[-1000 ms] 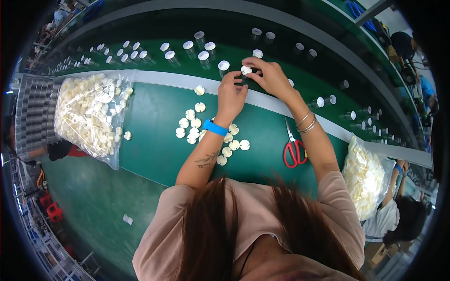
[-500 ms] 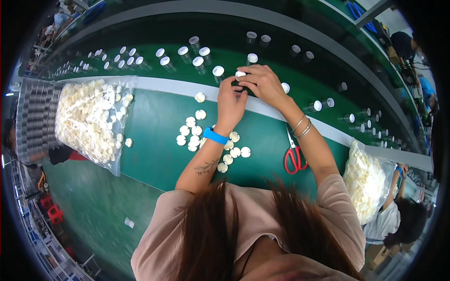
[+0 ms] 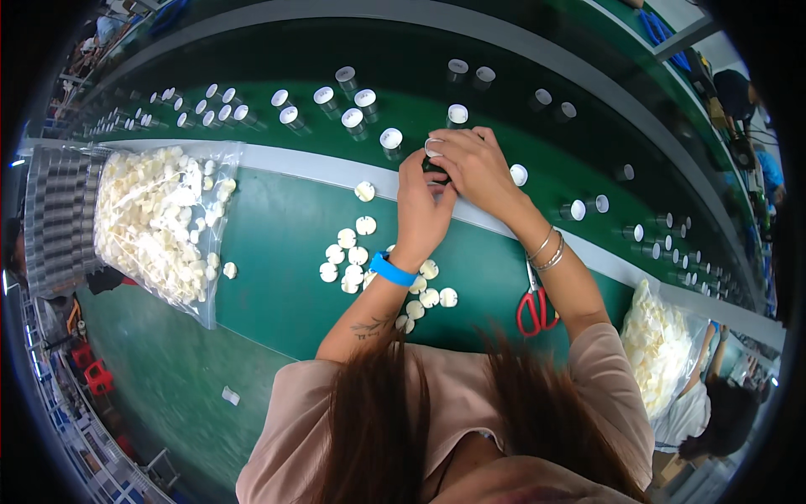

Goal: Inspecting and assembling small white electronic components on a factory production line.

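Close together over the grey rail at the belt's near edge, my left hand (image 3: 422, 206) and my right hand (image 3: 476, 166) are both closed around a small white-topped cylinder (image 3: 433, 146). My left fingers grip its side from the left. The right fingers lie across its top and far side, hiding most of it. Another white-topped cylinder (image 3: 391, 139) stands on the belt just left of my hands, and one more (image 3: 457, 114) stands beyond them. Loose cream notched discs (image 3: 357, 255) lie on the green tabletop around my left wrist.
Red-handled scissors (image 3: 534, 311) lie beside my right forearm. A clear bag of cream discs (image 3: 151, 223) sits at the left by stacked grey trays (image 3: 63, 223); another bag (image 3: 657, 353) is at the right near another person. Many similar cylinders stand along the green belt (image 3: 411, 92).
My right fingers have come further over the cylinder's top, covering more of it. Both hands remain together on it, and the whole view has shifted slightly.
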`<state>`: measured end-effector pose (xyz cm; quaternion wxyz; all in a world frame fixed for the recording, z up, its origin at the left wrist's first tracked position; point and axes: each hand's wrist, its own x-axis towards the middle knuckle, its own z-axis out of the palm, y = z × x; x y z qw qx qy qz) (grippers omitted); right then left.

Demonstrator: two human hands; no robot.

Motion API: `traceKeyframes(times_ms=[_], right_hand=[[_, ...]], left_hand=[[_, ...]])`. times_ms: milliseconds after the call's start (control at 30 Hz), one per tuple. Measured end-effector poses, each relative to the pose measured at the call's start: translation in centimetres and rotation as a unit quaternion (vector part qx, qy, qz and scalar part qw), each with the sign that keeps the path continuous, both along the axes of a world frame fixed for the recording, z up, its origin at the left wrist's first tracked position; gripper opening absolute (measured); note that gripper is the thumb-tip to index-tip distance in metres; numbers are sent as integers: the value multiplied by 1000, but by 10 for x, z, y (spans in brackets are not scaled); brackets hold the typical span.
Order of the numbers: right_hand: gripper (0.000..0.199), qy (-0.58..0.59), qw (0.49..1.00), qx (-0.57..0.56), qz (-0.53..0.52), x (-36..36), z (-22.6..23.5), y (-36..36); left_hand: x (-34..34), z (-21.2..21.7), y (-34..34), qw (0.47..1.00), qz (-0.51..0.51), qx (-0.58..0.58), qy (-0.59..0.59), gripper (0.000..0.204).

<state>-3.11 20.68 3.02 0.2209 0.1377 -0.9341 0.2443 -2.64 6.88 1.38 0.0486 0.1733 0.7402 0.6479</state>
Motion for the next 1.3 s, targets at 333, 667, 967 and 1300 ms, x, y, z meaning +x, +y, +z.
traceKeyframes(times_ms=[333, 667, 967, 1300], right_hand=[[13, -20, 998, -53, 33, -12, -1, -1], [37, 53, 994, -27, -88, 81, 79, -14], [44, 86, 980, -37, -175, 204, 127, -53], [34, 151, 972, -29, -175, 274, 106, -105]], left_hand=[[-3, -4, -2, 998, 26, 53, -36, 54], [20, 40, 2, 950, -98, 256, -153, 27], [91, 111, -27, 882, -317, 250, -243, 32], [161, 97, -78, 896, -306, 219, -235, 24]])
